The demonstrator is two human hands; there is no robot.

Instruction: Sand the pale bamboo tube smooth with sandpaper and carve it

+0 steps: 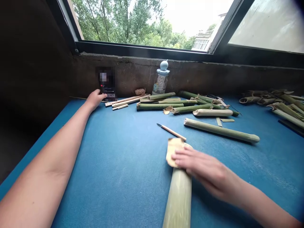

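Blue tabletop (111, 171) held bamboo tube (178, 202), near end cut off by frame; right hand (204, 166), fingers (187, 156) spread flat, lay over papery husk (174, 151); left hand (95, 98), fingers loosely open, sat beside blurred phone (106, 85).

Craft workspace: blue-topped bench (123, 177) under a window (133, 25), with cut bamboo (220, 130)

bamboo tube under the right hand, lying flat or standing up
Lying flat. The bamboo tube runs along the blue table, with the right hand over its far end.
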